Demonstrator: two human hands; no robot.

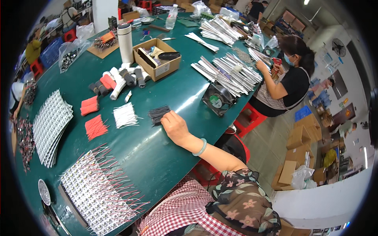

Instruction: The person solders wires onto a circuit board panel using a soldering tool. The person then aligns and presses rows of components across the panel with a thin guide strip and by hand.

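My right hand (175,126) reaches in over the green table, its fingers curled at the edge of a small pile of short black wires (158,114). The fingertips pinch at the wires' near ends, partly hidden. Left of that pile lie short white wires (125,115) and short red wires (95,127). A sheet of small white circuit boards (98,192) rests nearest me, with thin red and dark wires sticking out along its right side. My left hand is out of sight.
Bundled wires (120,80), a cardboard box (161,67) and a white flask (125,43) stand farther back. Stacked board sheets (51,128) lie left. A black fan (217,99) sits near the right edge, beside strip bundles (232,72). A masked co-worker (289,84) sits beyond.
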